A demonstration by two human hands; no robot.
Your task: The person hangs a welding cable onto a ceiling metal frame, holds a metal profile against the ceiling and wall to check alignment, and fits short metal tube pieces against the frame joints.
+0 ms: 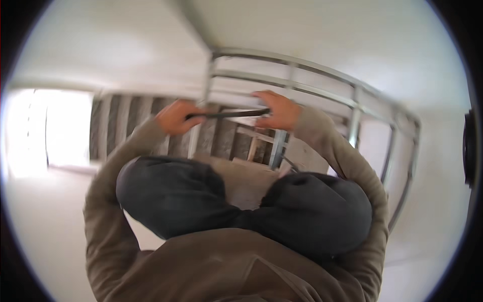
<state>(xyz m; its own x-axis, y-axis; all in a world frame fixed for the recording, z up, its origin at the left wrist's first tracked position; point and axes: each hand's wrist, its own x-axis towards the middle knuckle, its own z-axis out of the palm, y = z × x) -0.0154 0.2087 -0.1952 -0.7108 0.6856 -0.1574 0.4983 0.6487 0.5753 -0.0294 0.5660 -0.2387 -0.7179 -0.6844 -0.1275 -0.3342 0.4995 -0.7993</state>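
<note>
A thin dark strip (231, 115), slightly bent, spans the space between my two hands in front of my knees. Whether it is a strap or a stiff bar, I cannot tell. My left hand (177, 117) is closed round its left end, and a short tip shows past the thumb. Its other end runs into the crook between thumb and forefinger of my right hand (282, 110). There the forefinger and thumb stand apart, and the remaining fingers are mostly hidden. Both hands are near a metal frame (282, 80).
The frame's rails and posts rise ahead and to the right, with an upright (354, 121) close to my right forearm. My bent knees (171, 191) lie below my hands. A ribbed dark-and-light wall (118, 121) stands behind, beside a bright opening (55, 126) at left.
</note>
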